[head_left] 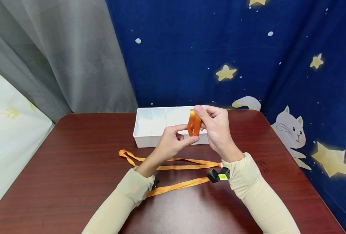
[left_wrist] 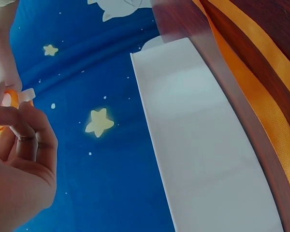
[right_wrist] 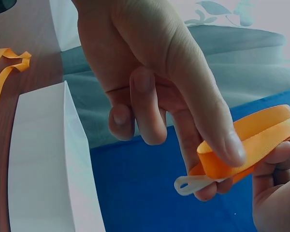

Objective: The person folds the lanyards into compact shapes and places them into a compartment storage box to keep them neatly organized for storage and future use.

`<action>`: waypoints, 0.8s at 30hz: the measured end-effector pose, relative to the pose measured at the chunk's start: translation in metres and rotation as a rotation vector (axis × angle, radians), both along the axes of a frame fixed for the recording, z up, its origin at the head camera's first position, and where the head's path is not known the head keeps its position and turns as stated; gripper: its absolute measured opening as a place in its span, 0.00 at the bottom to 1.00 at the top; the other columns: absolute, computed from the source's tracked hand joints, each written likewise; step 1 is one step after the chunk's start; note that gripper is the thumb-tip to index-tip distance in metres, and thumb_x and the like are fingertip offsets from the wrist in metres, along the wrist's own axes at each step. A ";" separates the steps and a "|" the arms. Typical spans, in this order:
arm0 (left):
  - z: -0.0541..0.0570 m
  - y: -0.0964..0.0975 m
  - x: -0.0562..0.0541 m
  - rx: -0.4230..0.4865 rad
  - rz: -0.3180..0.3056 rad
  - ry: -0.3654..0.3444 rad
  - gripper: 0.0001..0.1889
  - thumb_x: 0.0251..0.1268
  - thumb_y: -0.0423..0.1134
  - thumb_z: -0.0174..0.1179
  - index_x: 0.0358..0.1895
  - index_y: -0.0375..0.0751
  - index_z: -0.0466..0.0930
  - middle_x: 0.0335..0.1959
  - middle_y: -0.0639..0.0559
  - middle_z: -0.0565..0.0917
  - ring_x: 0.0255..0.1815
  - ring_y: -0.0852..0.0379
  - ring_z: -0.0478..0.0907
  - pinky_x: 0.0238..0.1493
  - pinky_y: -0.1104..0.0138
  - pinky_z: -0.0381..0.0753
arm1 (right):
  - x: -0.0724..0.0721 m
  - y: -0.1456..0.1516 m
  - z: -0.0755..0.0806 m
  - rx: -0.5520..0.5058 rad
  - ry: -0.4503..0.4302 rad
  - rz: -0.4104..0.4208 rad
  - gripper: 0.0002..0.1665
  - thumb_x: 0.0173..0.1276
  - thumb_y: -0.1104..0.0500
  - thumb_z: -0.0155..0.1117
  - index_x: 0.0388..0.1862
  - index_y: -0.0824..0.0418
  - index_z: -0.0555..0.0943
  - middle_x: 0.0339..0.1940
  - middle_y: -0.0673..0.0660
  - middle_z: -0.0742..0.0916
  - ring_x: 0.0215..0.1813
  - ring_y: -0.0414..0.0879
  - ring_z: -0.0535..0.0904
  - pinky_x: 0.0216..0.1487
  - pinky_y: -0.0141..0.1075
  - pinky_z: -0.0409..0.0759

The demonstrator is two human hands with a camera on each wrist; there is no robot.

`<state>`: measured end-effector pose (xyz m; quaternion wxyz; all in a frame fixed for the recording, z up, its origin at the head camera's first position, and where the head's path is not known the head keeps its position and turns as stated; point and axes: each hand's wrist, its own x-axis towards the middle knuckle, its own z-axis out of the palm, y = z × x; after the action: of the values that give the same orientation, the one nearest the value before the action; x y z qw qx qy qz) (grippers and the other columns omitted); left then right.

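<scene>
An orange lanyard (head_left: 194, 123), folded into a flat loop, is held up between both hands above the white box. My right hand (head_left: 218, 126) pinches its upper end between thumb and fingers. From the lower left, my left hand (head_left: 171, 139) holds the loop's other end with thumb and index finger. In the right wrist view, a white plastic tab (right_wrist: 193, 183) with a hole sticks out of the lanyard beside the right fingertips. The left hand hides much of the lanyard in the left wrist view.
Behind the hands stands a white box (head_left: 149, 140) with compartments. More orange lanyard straps (head_left: 190, 167) lie across the brown table (head_left: 88, 169) in front of it, partly under the forearms. Grey and blue star-patterned curtains (head_left: 184, 65) hang behind the table.
</scene>
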<state>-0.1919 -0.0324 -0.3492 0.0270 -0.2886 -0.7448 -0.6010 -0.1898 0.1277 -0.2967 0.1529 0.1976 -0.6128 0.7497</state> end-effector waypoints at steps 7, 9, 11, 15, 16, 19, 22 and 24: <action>-0.002 0.004 0.001 0.004 0.038 0.073 0.14 0.63 0.36 0.69 0.51 0.38 0.84 0.11 0.54 0.67 0.07 0.56 0.60 0.11 0.70 0.58 | 0.001 -0.001 0.003 -0.019 -0.031 0.012 0.11 0.72 0.62 0.63 0.31 0.59 0.88 0.23 0.54 0.84 0.21 0.43 0.72 0.24 0.28 0.74; -0.002 0.005 0.001 0.010 0.040 0.083 0.13 0.63 0.36 0.69 0.50 0.38 0.84 0.11 0.54 0.67 0.07 0.57 0.60 0.11 0.70 0.57 | 0.001 -0.001 0.004 -0.026 -0.038 0.019 0.11 0.72 0.62 0.63 0.30 0.58 0.88 0.24 0.54 0.84 0.21 0.43 0.72 0.24 0.28 0.74; -0.002 0.005 0.001 0.019 0.037 0.083 0.12 0.64 0.35 0.68 0.49 0.38 0.84 0.13 0.54 0.68 0.07 0.57 0.59 0.11 0.71 0.57 | 0.002 -0.001 0.005 -0.031 -0.040 0.023 0.11 0.72 0.62 0.63 0.29 0.57 0.88 0.23 0.53 0.83 0.19 0.43 0.70 0.23 0.27 0.72; -0.002 0.003 0.000 0.037 0.017 0.066 0.11 0.66 0.34 0.66 0.50 0.37 0.84 0.24 0.52 0.76 0.09 0.58 0.59 0.12 0.71 0.58 | 0.002 0.000 0.007 -0.033 -0.039 0.028 0.13 0.73 0.63 0.62 0.28 0.57 0.88 0.21 0.53 0.82 0.16 0.43 0.64 0.22 0.27 0.69; -0.002 0.003 -0.001 0.039 0.013 0.062 0.11 0.66 0.34 0.66 0.50 0.37 0.84 0.28 0.51 0.77 0.10 0.58 0.60 0.13 0.71 0.59 | 0.002 0.000 0.007 -0.033 -0.043 0.027 0.13 0.73 0.63 0.62 0.27 0.57 0.88 0.20 0.52 0.81 0.16 0.43 0.64 0.21 0.27 0.68; -0.003 0.002 -0.002 0.036 0.015 0.067 0.10 0.66 0.33 0.66 0.48 0.37 0.85 0.36 0.50 0.81 0.12 0.58 0.62 0.15 0.71 0.62 | 0.002 0.002 0.008 -0.030 -0.069 0.023 0.14 0.73 0.63 0.62 0.26 0.57 0.87 0.18 0.52 0.79 0.15 0.44 0.63 0.21 0.28 0.68; -0.003 0.001 -0.004 0.034 0.026 0.103 0.08 0.64 0.32 0.67 0.44 0.35 0.86 0.39 0.49 0.81 0.17 0.57 0.67 0.19 0.71 0.67 | 0.001 0.004 0.009 -0.030 -0.103 0.018 0.15 0.73 0.61 0.62 0.25 0.58 0.87 0.16 0.52 0.76 0.15 0.44 0.63 0.21 0.28 0.69; -0.004 0.000 -0.005 0.038 0.036 0.132 0.07 0.62 0.32 0.68 0.42 0.34 0.87 0.41 0.48 0.80 0.23 0.56 0.70 0.24 0.70 0.71 | 0.001 0.005 0.009 -0.038 -0.122 0.020 0.15 0.73 0.60 0.62 0.25 0.59 0.87 0.14 0.52 0.74 0.15 0.45 0.63 0.21 0.29 0.69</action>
<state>-0.1967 -0.0324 -0.3531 0.0922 -0.3135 -0.7350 -0.5941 -0.1887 0.1324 -0.2875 0.1113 0.1547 -0.6046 0.7734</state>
